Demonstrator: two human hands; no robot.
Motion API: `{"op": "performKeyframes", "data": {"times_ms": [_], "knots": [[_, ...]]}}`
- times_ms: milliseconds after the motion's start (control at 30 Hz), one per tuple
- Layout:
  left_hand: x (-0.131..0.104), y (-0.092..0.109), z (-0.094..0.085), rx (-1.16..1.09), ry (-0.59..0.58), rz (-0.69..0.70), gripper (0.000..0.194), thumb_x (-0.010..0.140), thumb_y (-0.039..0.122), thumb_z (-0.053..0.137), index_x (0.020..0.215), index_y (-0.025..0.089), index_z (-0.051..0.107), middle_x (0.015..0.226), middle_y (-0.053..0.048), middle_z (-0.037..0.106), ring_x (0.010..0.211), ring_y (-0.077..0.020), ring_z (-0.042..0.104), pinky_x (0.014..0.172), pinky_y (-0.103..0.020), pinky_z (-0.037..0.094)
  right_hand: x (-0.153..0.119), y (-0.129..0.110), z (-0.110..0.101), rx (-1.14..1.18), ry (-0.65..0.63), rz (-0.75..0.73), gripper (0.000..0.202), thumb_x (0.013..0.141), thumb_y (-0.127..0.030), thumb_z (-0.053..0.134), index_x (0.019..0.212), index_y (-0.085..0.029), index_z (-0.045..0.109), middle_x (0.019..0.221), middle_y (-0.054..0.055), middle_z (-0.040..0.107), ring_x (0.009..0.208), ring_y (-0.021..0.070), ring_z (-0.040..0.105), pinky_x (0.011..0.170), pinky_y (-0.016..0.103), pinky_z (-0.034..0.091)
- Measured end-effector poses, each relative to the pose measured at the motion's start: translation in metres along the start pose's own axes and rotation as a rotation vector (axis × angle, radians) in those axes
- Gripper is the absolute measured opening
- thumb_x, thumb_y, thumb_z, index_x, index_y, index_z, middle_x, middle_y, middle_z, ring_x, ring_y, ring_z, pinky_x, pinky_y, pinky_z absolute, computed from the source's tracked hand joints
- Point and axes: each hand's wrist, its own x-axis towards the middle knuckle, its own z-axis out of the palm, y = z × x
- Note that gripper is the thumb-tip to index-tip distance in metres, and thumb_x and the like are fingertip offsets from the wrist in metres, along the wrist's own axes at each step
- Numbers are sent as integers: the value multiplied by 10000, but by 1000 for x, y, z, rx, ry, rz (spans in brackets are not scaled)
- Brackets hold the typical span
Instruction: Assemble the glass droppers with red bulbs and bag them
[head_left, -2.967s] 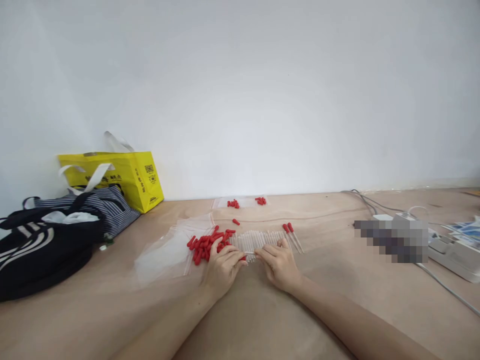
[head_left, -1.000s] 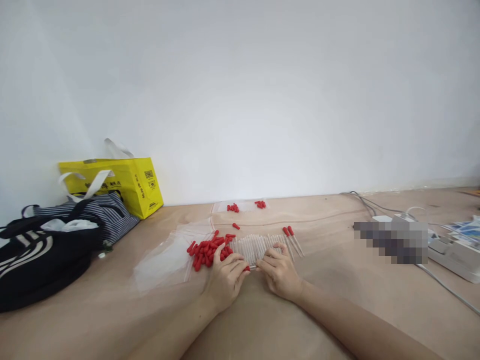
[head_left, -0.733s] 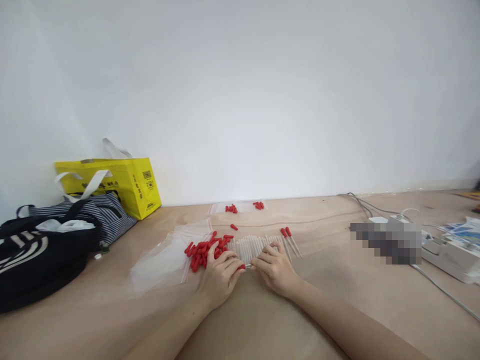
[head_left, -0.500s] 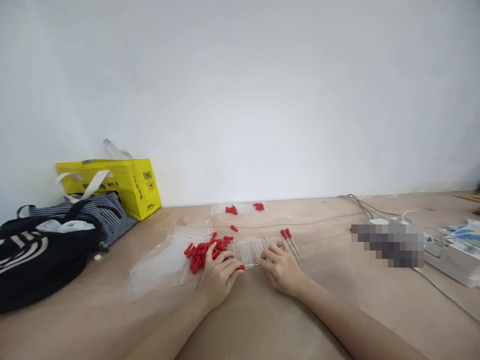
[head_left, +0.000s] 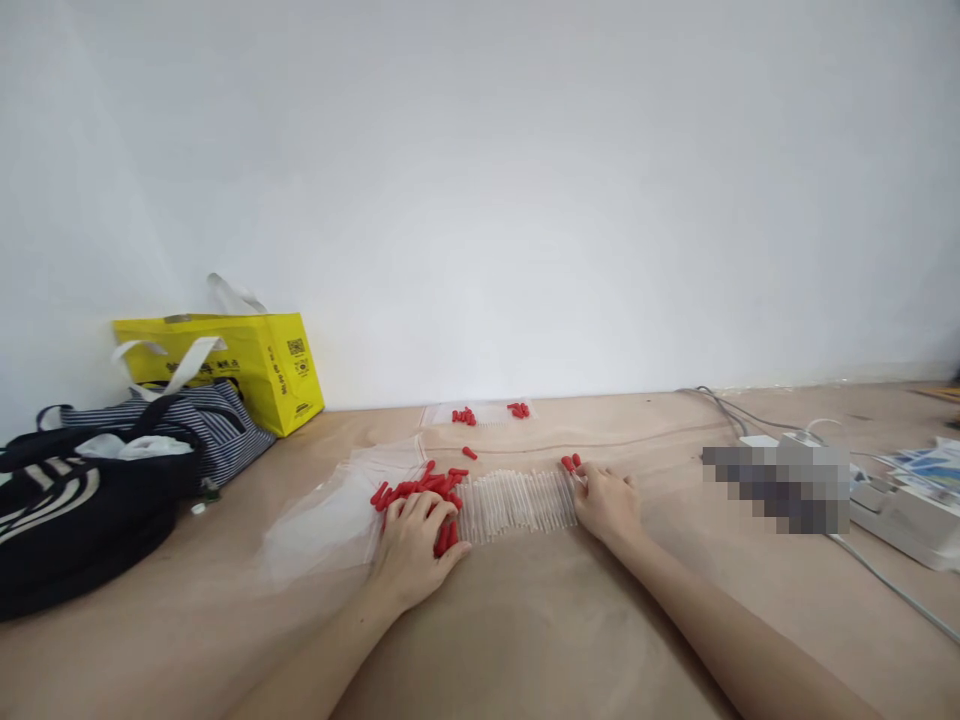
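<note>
My left hand point(head_left: 415, 545) rests on the near side of a pile of red rubber bulbs point(head_left: 405, 490). Its fingers are apart, and the thumb stretches to the right, past two bulbs beside it. A row of clear glass dropper tubes point(head_left: 517, 503) lies side by side between my hands. At the row's right end, my right hand point(head_left: 609, 497) has its fingers curled by two red-bulbed droppers point(head_left: 572, 462). Only the tops of these droppers show; the hand covers their stems. Whatever its fingertips hold is hidden.
Clear plastic bags point(head_left: 322, 520) lie left of the pile. A single red bulb point(head_left: 469, 453) sits behind the tubes, and another bag point(head_left: 491, 412) with red bulbs lies near the wall. Bags point(head_left: 292, 370) stand at left; a power strip point(head_left: 900, 520) and cables are at right.
My left hand has moved left from the tubes onto the red bulbs. My right hand has shifted right, off the tubes to the two droppers, leaving the row in view.
</note>
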Motion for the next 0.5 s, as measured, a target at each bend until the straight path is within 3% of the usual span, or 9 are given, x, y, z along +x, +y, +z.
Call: {"op": "performKeyframes", "data": {"times_ms": [300, 500], "knots": [[0, -2, -6, 10, -14, 37, 156, 686, 310, 599, 673, 181, 512, 839, -32, 529, 789, -206, 489, 701, -355, 367, 0, -6, 3, -37, -61, -5, 209, 786, -196, 380, 850, -181, 578, 894, 82, 635, 876, 226, 531, 711, 330, 241], [3, 0, -2, 36, 64, 84, 101, 694, 226, 563, 628, 169, 512, 818, -44, 555, 812, -215, 499, 720, -369, 368, -2, -6, -1, -70, -95, -8, 246, 789, -273, 381, 801, -165, 602, 881, 107, 622, 888, 250, 526, 730, 363, 261]]}}
